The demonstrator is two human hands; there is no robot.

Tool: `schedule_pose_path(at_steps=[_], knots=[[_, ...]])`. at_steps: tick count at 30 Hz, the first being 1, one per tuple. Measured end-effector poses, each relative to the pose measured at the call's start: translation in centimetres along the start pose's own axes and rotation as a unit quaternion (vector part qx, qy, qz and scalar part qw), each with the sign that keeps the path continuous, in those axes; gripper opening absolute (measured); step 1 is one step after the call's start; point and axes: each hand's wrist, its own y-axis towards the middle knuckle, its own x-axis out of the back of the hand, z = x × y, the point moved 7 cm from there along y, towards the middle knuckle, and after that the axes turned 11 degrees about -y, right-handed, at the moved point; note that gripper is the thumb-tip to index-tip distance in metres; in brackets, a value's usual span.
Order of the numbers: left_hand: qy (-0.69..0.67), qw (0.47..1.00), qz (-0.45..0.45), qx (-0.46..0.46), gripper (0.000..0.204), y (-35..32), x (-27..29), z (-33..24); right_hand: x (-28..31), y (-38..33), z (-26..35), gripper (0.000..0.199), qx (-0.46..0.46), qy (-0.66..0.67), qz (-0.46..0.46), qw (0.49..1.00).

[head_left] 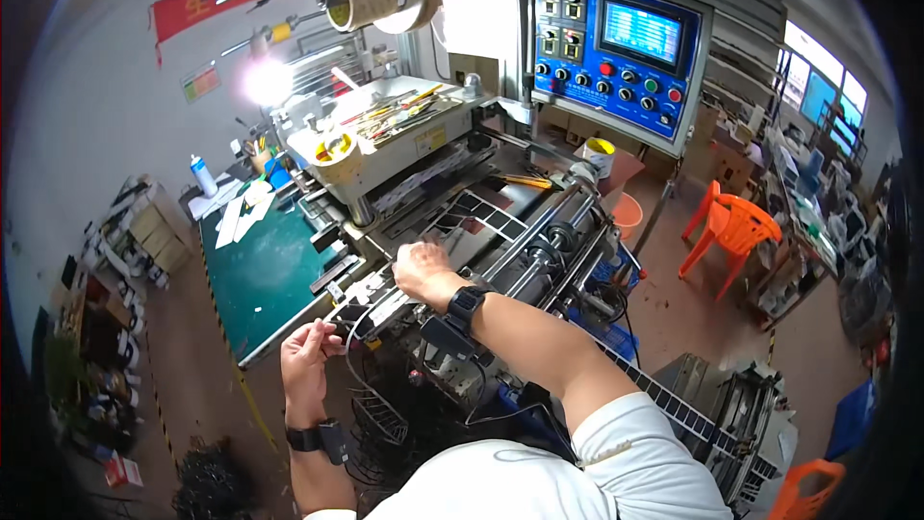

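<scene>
My left hand is raised in front of the machine's near left corner. Its thumb and fingertips are pinched together, and anything between them is too small to make out. Out over the machine's bed reaches my right hand, its fingers curled downward beside small pale scraps. Whatever those fingers hold is hidden beneath them. Just beyond it lies a black strip with rectangular windows, running under the machine's raised upper block. A thin grey cable loops down near my left hand.
Metal rollers flank the bed on the right. Above them hangs a blue control panel. Tools and a yellow-stained cup stand on the block, near a lit lamp. A green-topped table is left; an orange chair stands right.
</scene>
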Motion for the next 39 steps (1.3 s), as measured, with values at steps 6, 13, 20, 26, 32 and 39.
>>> schedule_pose_path(at_steps=[6, 13, 20, 26, 32, 39], knots=[[-0.03, 0.999, -0.023, -0.036, 0.024, -1.0, 0.8, -2.3, 0.4, -0.4, 0.6, 0.033, 0.063, -0.021, -0.124, 0.99], [-0.037, 0.996, -0.038, -0.076, 0.03, -2.2, 0.8, -2.6, 1.0, -0.9, 1.0, 0.027, 0.078, 0.022, -0.1, 0.992], [-0.1, 0.979, -0.13, -0.117, 0.034, -4.3, 4.5, -2.5, 0.9, -1.8, 2.2, 0.026, 0.187, 0.078, -0.131, 0.971], [0.031, 0.99, -0.135, -0.02, 0.048, -4.9, 8.6, 1.2, 1.4, -2.2, 2.6, 0.022, 0.237, 0.08, -0.182, 0.951], [0.18, 0.975, -0.109, -0.077, 0.034, -3.9, 5.8, 1.6, 2.3, -3.6, 4.2, 0.024, 0.313, 0.073, -0.2, 0.925], [0.149, 0.981, 0.055, -0.114, 0.037, 0.9, -4.9, 2.0, 3.8, -4.2, 3.8, 0.025, 0.348, 0.123, -0.208, 0.906]])
